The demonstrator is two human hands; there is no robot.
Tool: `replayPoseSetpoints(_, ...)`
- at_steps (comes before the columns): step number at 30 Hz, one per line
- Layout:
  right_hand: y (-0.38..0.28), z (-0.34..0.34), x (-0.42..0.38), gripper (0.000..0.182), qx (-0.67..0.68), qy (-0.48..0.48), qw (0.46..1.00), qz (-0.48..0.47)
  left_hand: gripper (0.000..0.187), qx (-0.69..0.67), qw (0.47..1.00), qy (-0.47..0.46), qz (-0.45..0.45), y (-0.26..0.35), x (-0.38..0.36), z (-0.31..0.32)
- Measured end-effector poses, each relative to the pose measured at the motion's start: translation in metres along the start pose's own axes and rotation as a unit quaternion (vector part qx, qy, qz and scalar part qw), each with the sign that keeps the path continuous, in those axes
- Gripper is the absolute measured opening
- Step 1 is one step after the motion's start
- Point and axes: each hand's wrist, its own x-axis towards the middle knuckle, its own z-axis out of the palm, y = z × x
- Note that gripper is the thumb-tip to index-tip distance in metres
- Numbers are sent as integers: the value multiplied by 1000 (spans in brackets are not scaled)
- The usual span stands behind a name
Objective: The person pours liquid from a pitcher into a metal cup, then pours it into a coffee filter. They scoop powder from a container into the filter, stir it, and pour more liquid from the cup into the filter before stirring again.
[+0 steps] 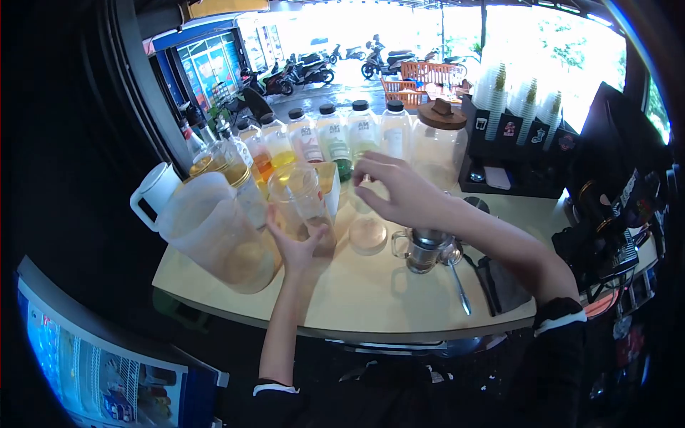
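My left hand [298, 246] is wrapped round the lower part of a tall clear container [296, 189], which stands upright on the counter with its mouth uncovered. My right hand [399, 189] hangs over the counter to the right of it. Its fingers are bent, with a gap to the thumb, and I see nothing held in them. Below it lies a round clear lid-like disc [367, 235]. A glass mug [421, 253] with a metal piece on top stands under my right forearm, next to a long-handled spoon [459, 285].
A large translucent pitcher [214, 228] and a white jug [158, 192] stand left. Several black-capped bottles [332, 135] line the back beside a wooden-lidded jar [439, 146]. Stacked cups [528, 107] rise from a black holder at right. A dark cloth [506, 285] lies near the front edge [399, 332].
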Motion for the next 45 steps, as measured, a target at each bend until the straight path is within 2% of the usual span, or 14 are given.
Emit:
replayPoseSetpoints(2, -4, 21, 23, 13, 2, -44, 999, -13, 105, -45, 997, -37, -43, -17, -3, -2)
replayPoseSetpoints(4, -2, 42, 41, 12, -14, -61, 997, -39, 103, -72, 976, -160, -130, -21, -6, -4)
replayPoseSetpoints(7, 4, 63, 64, 12, -21, -104, 994, -27, 97, -71, 973, -160, -152, -20, -4, -4)
replayPoseSetpoints(11, -4, 63, 85, 12, 8, -172, 985, 8, 93, -73, 977, -150, -134, -18, -4, -9)
replayPoseSetpoints(17, -2, 58, 97, 11, -11, -171, 985, 3, 97, -30, 974, -198, -103, -13, -6, -7)
replayPoseSetpoints(21, -1, 53, 91, 11, 23, -233, 972, 9, 93, -25, 976, -214, -39, -1, -7, -4)
replayPoseSetpoints(25, -13, 49, 74, 14, 54, -129, 988, 58, 100, -55, 969, -229, -78, 7, -5, -9)
replayPoseSetpoints(30, 1, 48, 57, 17, -53, -321, 944, 51, 98, -53, 972, -227, -20, 7, -6, -9)
replayPoseSetpoints(34, -4, 63, 48, 23, -90, -355, 928, 60, 96, -37, 970, -236, 33, 8, -7, -9)
replayPoseSetpoints(36, -55, 51, 66, 20, -183, -449, 852, 199, 96, -36, 970, -239, 36, 12, -8, -9)
replayPoseSetpoints(37, -40, 59, 59, 20, -181, -449, 852, 202, 96, -32, 969, -240, 38, 13, -8, -10)
replayPoseSetpoints(39, 9, 85, 36, 19, -239, -401, 881, 78, 96, -32, 968, -244, 40, 14, -8, -10)
replayPoseSetpoints(42, 27, 98, 24, 30, -240, -417, 871, 101, 96, -32, 967, -247, 44, 13, -9, -10)
replayPoseSetpoints(45, -15, 77, 48, 28, -257, -471, 837, 109, 95, -33, 967, -248, 39, 13, -9, -10)
